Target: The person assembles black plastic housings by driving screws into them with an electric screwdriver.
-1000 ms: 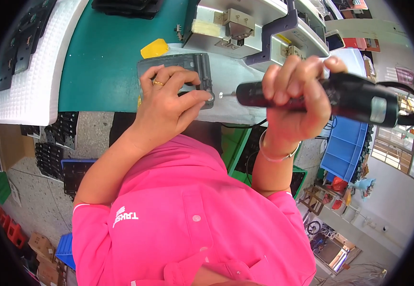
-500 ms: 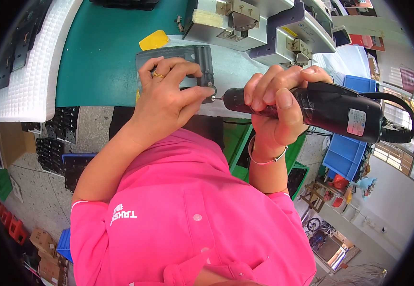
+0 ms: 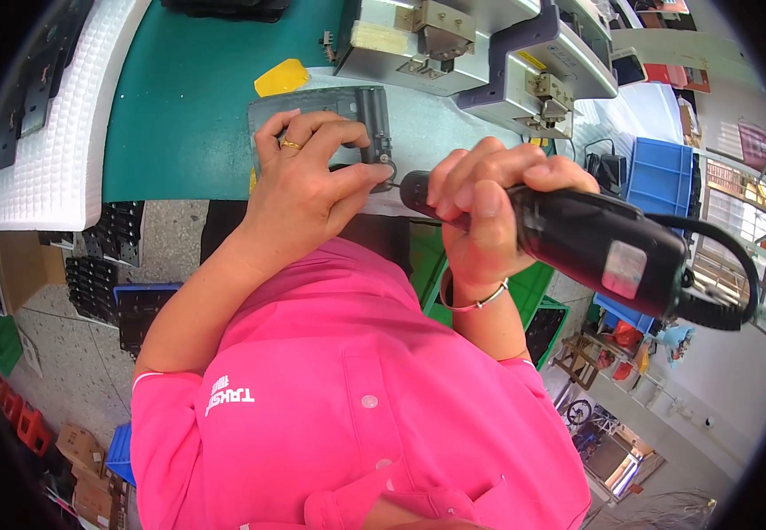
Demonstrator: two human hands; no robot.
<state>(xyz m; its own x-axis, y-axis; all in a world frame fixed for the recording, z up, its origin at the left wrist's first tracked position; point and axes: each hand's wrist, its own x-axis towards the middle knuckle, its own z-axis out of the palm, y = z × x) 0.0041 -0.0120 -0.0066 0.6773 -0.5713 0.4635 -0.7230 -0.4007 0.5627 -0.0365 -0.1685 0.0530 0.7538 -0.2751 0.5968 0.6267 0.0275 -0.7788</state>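
Tilting the driver (image 3: 577, 231) further rear-down than half a second ago, wrapping the right hand (image 3: 489, 203) round its likely weighty body, steadying the probably light, stiff plate (image 3: 339, 100) by its edge on the surface (image 3: 184, 124) under the curled left hand (image 3: 312, 172), hiding any pinch.

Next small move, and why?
I'd probably slide the left thumb slightly back from the bit, before any push. The right grip holds the black power driver with its bit ending beside that thumb, while the left grip rests on the dark part. Contact is too small to tell.
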